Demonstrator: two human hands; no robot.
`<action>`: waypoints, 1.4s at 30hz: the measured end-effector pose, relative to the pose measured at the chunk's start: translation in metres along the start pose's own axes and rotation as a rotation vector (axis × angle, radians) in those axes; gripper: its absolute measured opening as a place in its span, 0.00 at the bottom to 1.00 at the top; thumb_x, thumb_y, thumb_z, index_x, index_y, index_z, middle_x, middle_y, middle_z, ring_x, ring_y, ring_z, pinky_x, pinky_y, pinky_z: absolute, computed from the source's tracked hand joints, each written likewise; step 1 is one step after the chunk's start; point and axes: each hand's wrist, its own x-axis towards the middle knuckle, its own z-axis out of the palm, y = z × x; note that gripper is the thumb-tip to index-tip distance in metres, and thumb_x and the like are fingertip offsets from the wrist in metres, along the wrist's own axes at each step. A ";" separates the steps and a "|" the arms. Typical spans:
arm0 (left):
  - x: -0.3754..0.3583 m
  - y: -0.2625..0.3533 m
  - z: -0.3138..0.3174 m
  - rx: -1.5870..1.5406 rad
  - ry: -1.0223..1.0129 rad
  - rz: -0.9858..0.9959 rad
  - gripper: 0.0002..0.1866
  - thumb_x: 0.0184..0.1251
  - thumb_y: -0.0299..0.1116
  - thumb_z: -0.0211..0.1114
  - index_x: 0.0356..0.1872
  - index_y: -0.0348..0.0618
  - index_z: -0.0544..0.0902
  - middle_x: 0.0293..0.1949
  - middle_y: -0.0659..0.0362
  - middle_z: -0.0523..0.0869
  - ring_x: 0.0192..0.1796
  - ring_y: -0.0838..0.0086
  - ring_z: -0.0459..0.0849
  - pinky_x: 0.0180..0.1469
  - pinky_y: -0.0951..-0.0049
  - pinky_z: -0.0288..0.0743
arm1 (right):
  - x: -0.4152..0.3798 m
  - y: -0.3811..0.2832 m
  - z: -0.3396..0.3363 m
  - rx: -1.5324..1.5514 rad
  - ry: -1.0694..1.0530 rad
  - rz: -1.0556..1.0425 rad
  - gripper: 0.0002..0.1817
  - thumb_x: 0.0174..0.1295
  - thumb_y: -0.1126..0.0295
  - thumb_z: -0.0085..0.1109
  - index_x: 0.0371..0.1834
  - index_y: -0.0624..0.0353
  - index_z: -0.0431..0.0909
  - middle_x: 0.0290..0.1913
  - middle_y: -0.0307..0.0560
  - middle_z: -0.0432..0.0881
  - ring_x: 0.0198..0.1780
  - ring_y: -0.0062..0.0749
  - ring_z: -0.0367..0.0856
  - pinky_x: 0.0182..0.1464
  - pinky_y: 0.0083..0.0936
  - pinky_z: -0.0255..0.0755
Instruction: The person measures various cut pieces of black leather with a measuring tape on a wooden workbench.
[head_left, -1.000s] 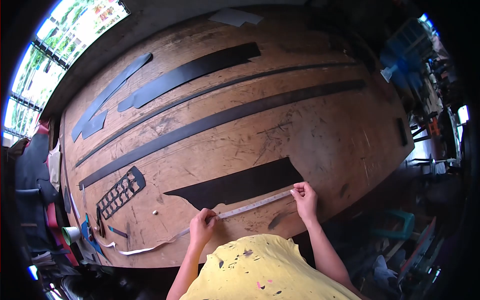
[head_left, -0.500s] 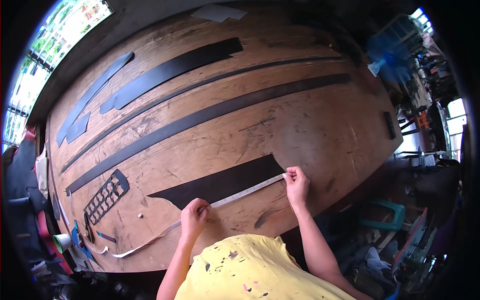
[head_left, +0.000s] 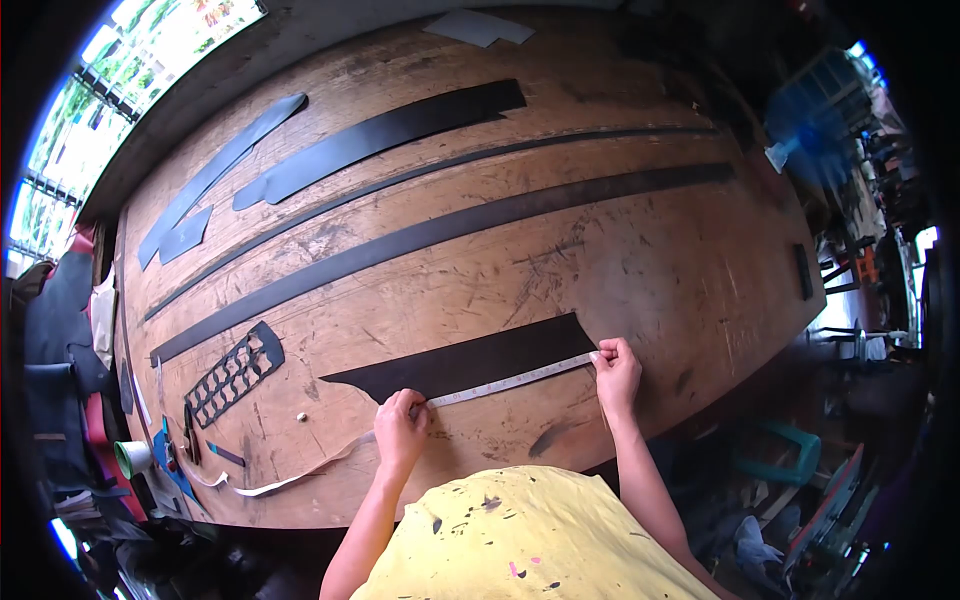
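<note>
A white tape measure (head_left: 510, 383) is stretched along the near edge of a dark, flat leather-like piece (head_left: 480, 354). My left hand (head_left: 402, 425) pinches the tape near the piece's lower left corner, its fingers touching the edge there. At the right corner, my right hand (head_left: 617, 375) holds the tape's end between thumb and fingers. The loose length of tape runs left from my left hand and curls across the table to its left edge.
On the wooden table (head_left: 660, 290) lie a long dark strip (head_left: 440, 232), a thinner strip (head_left: 430, 162), wider dark pieces (head_left: 390, 140), a cut-out lattice template (head_left: 235, 375) and a small round object (head_left: 302, 417). A green-and-white roll (head_left: 132, 458) sits at the left edge.
The whole view has shifted, so everything appears farther right. My left hand has settled with the tape closer against the piece's near edge. Both hands keep their hold.
</note>
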 end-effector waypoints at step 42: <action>-0.025 -0.004 0.020 0.151 0.293 0.209 0.06 0.65 0.30 0.68 0.39 0.45 0.79 0.37 0.55 0.79 0.44 0.58 0.79 0.47 0.58 0.69 | -0.024 0.006 0.002 -0.454 0.298 -0.498 0.07 0.61 0.68 0.66 0.29 0.55 0.78 0.34 0.46 0.76 0.43 0.46 0.76 0.48 0.44 0.73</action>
